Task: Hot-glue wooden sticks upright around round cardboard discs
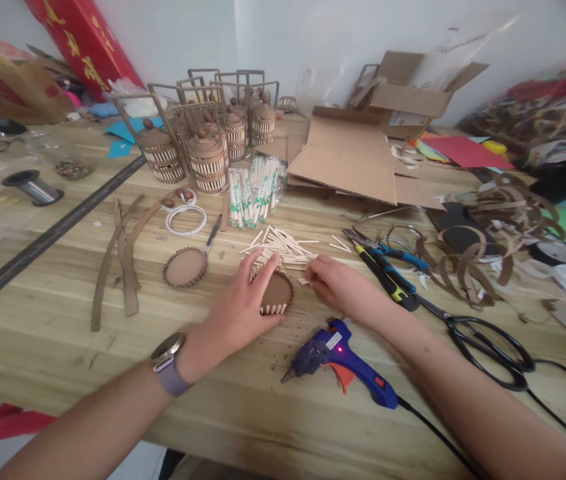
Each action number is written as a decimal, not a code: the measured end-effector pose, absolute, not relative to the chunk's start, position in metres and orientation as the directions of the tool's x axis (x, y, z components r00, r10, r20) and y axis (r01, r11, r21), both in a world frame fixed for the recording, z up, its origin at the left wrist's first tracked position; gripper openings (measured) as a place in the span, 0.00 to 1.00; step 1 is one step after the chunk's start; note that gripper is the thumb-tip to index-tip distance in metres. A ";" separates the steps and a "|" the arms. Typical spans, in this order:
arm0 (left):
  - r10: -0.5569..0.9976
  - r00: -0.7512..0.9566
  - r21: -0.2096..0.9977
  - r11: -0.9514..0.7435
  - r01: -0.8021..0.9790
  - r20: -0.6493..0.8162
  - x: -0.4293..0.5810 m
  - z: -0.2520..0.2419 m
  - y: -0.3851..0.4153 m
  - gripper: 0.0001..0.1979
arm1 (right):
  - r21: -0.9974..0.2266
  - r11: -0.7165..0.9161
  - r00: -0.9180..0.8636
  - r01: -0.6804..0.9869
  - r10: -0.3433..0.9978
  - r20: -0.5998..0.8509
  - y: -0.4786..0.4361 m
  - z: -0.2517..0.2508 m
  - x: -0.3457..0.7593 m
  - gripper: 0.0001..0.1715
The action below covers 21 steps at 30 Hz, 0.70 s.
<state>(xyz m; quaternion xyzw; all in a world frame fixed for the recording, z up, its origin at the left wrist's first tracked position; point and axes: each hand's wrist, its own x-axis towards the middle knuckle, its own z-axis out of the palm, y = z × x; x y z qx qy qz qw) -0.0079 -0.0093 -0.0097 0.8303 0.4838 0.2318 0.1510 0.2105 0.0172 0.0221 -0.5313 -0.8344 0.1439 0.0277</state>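
Observation:
My left hand (243,303) spans the left side of a round cardboard base (279,291), fingers at its far rim and thumb at its near rim. Short wooden sticks stand upright along part of that rim. Just right of the base, my right hand (330,281) is closed in a pinch on small wooden sticks, whose pale ends show at the fingertips. Behind both hands lies a loose pile of wooden sticks (285,244). A blue glue gun (343,360) with a red light on rests nearer to me. A second round cardboard base (185,268) lies to the left.
Lidded baskets with handles (207,160) stand at the back, beside wrapped stick packs (253,193). Cardboard strips (125,267) lie left. Pliers (387,253), a utility knife (383,273) and black scissors (487,350) lie right, near curled cardboard scraps (473,260). Cardboard sheets (345,157) lie behind.

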 end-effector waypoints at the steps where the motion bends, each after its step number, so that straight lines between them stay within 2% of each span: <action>1: 0.873 0.424 0.474 -0.486 0.734 0.240 -0.008 -0.010 -0.009 0.52 | -0.277 0.398 -0.436 0.875 0.895 -0.090 0.017 0.022 0.211 0.12; 4: 0.869 0.428 0.463 -0.495 0.736 0.248 -0.008 -0.011 -0.009 0.52 | -0.336 0.421 -0.442 0.842 0.897 0.018 0.015 0.023 0.212 0.10; 7: 0.866 0.432 0.461 -0.500 0.733 0.252 -0.008 -0.012 -0.009 0.53 | -0.483 0.458 -0.468 0.747 0.877 0.108 0.009 0.031 0.212 0.12; 12: 0.876 0.427 0.486 -0.481 0.730 0.226 -0.009 -0.013 -0.008 0.53 | -0.701 0.374 -0.541 0.607 0.841 -0.019 -0.003 0.043 0.203 0.06; 15: 0.871 0.428 0.490 -0.489 0.722 0.239 -0.009 -0.012 -0.008 0.52 | -0.734 0.345 -0.556 0.585 0.830 -0.053 -0.007 0.041 0.197 0.06; 21: 0.874 0.428 0.480 -0.485 0.731 0.231 -0.009 -0.012 -0.008 0.52 | -0.703 0.372 -0.560 0.606 0.828 -0.044 -0.009 0.032 0.192 0.08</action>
